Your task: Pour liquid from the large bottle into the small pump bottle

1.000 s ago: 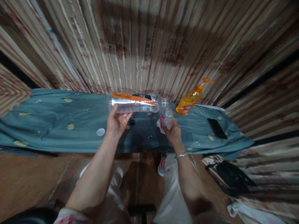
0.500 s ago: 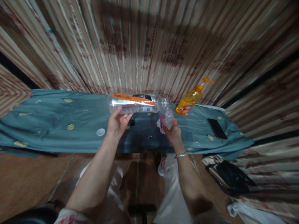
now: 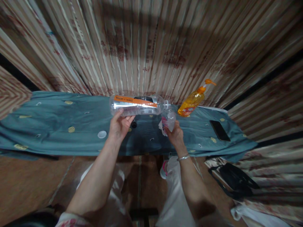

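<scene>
Clear plastic fills both hands. The left hand (image 3: pixel 119 126) grips a large bottle (image 3: pixel 138 105) from below, fingers wrapped round its body near the base, and holds it on its side with the orange-labelled flank up and the open neck pointing right. That neck sits just over the mouth of a small bottle (image 3: pixel 169 119), which the right hand (image 3: pixel 174 135) clasps upright, fingers closed round its lower half. Held mouth to mouth like this, the two look lined up for liquid to pass from the big one into the little one; whether anything is flowing cannot be told.

Both bottles hang above the middle of a teal cloth (image 3: pixel 59 126) that covers a long table, close to its far edge where a striped curtain (image 3: pixel 151 47) hangs. A white cap (image 3: pixel 102 134) lies on the cloth to the left of the left hand, and a small dark cap (image 3: pixel 133 125) lies between the hands. To the right, an orange pump bottle (image 3: pixel 193 101) stands near the far edge and a dark phone (image 3: pixel 219 130) lies flat beyond it, well apart from the hands. The cloth's left stretch offers open room. Its near edge drops off just below the wrists, above the person's knees.
</scene>
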Motion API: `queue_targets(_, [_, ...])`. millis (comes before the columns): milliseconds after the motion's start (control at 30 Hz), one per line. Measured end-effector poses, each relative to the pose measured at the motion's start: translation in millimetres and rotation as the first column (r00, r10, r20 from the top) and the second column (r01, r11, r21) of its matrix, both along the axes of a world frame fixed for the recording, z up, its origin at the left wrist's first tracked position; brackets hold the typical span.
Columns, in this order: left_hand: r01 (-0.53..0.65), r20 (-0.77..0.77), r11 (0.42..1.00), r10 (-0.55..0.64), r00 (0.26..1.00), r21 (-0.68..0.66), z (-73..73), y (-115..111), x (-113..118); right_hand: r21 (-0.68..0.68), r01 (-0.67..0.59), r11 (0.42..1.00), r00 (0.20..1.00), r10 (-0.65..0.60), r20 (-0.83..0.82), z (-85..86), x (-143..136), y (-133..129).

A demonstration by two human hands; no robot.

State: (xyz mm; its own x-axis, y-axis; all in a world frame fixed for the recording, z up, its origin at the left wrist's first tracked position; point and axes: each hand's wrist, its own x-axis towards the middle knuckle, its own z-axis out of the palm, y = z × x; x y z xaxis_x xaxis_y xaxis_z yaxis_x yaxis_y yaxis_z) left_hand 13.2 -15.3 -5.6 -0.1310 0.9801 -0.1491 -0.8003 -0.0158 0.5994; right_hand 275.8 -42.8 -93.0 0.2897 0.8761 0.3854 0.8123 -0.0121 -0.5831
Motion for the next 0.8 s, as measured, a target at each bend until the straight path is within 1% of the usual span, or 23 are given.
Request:
queue_targets(233, [0.006,0.006,1.000,-0.006,1.000,0.004,-1.1,0.2,-0.8,-0.002,0.000,1.000,1.000,0.000,-0.001,0.8,-0.5,-1.0])
queue_targets(433, [-0.007,0.007,1.000,0.007,1.000,0.005,-1.1,0.7,-0.2,-0.037,0.012,0.999,1.000,-0.013,-0.001,1.5,-1.4,-0.7])
queue_targets(800, [-0.001,-0.008,1.000,0.001,1.000,0.019,-1.6,1.1,-1.9,-0.037,0.011,0.999,1.000,-0.010,0.017,1.8,-1.4,-1.2])
